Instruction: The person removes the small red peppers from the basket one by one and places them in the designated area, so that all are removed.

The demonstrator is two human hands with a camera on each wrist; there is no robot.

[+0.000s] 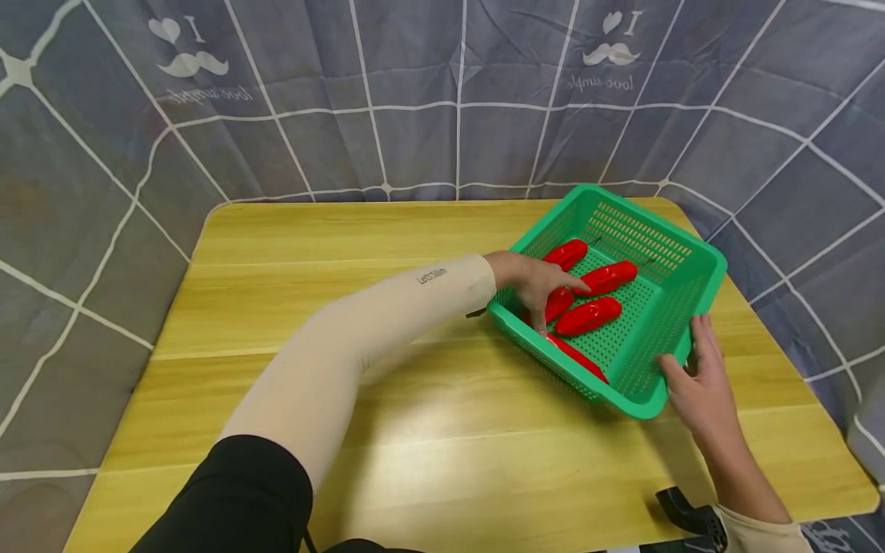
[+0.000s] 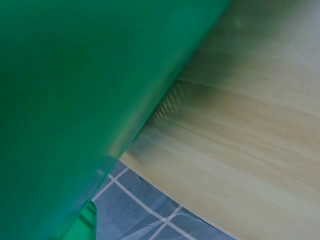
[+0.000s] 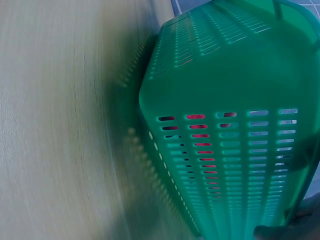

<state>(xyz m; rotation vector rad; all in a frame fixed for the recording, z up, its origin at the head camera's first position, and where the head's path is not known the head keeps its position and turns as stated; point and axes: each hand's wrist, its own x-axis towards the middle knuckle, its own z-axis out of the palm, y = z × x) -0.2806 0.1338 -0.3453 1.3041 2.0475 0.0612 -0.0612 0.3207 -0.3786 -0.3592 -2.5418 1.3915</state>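
Note:
Several glossy red peppers [image 1: 589,316] with thin dark stems lie in a green plastic basket [image 1: 694,307] with slotted walls. My left hand [image 1: 535,280] reaches over the basket's left rim, thumb and index finger spread across a red pepper [image 1: 558,303], the index fingertip at another pepper [image 1: 608,276]. The remaining left fingers are mostly hidden. At the right corner my right hand [image 1: 701,384] grips the rim, thumb on the inner side and fingers outside. In the right wrist view, part of that hand [image 3: 290,231] shows below the slotted wall, with red visible through the slots.
The basket is at the right of a wooden table [image 1: 290,299]. Grey curtains [image 1: 415,146] with white lines hang behind and at both sides. A black strap piece [image 1: 684,513] is by the right wrist. The green wall [image 2: 75,100] fills much of the left wrist view.

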